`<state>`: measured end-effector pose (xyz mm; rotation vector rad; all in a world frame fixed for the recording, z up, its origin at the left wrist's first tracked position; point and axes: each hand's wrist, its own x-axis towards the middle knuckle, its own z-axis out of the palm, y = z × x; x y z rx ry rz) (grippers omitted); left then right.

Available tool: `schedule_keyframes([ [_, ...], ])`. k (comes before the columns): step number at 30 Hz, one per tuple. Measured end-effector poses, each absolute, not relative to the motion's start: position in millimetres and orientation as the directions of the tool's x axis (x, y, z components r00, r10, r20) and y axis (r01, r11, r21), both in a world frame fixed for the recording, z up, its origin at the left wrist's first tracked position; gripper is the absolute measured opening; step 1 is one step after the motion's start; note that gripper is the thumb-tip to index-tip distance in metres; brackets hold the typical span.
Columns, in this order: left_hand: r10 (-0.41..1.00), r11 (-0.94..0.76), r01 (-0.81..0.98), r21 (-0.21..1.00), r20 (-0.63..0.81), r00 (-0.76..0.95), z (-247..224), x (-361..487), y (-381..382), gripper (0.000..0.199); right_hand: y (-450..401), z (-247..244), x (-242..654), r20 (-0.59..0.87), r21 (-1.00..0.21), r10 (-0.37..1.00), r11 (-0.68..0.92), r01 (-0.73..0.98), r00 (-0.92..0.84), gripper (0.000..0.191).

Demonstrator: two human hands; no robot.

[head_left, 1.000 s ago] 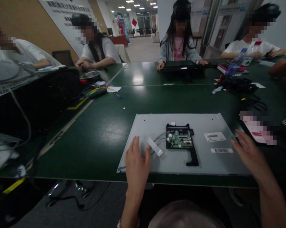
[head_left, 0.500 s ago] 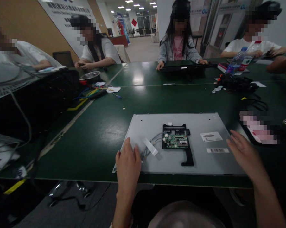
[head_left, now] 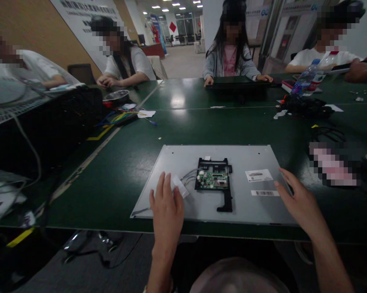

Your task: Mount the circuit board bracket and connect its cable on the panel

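The grey panel [head_left: 247,211] is laid long axis crosswise. Its right end is flanked by the right grip [head_left: 299,201], its left overlapped by the left grip [head_left: 168,206], both spread

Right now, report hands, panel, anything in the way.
Left hand open over left side, right hand open at right edge. Panel flat on green table, circuit board facing up. Possible snag: white strip beside left hand.
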<state>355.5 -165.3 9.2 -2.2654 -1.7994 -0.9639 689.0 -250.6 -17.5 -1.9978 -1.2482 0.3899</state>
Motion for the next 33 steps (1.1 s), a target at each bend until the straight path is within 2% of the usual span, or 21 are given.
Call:
schedule_keyframes([
  [8,0.810,-0.507,0.802,0.316,0.492,0.318,1.1,391.3,-192.4,0.048,-251.6,-13.9,679.6,0.138,-0.680,0.907,-0.205,0.703,0.398,0.053],
  [17,0.784,-0.520,0.785,0.338,0.553,0.281,0.4,396.6,-194.8,0.047,-254.1,-8.4,656.0,0.133,-0.610,0.949,-0.150,0.778,0.287,0.048],
  [21,0.781,-0.531,0.750,0.394,0.571,0.253,-2.0,398.1,-196.5,0.047,-256.1,-12.0,651.4,0.140,-0.471,0.984,-0.034,0.881,0.113,0.049],
  [24,0.765,-0.540,0.735,0.410,0.604,0.225,-4.2,400.4,-196.8,0.047,-258.9,-10.5,649.5,0.090,-0.373,0.996,0.026,0.927,0.008,0.054],
  [28,0.741,-0.551,0.732,0.400,0.638,0.210,-4.8,404.8,-196.7,0.048,-261.6,-4.8,644.3,0.034,-0.354,0.998,0.061,0.933,-0.052,0.058],
  [33,0.747,-0.542,0.741,0.397,0.631,0.209,-2.9,409.7,-198.0,0.051,-258.4,-3.1,631.1,0.031,-0.337,0.999,0.050,0.940,-0.042,0.060],
])
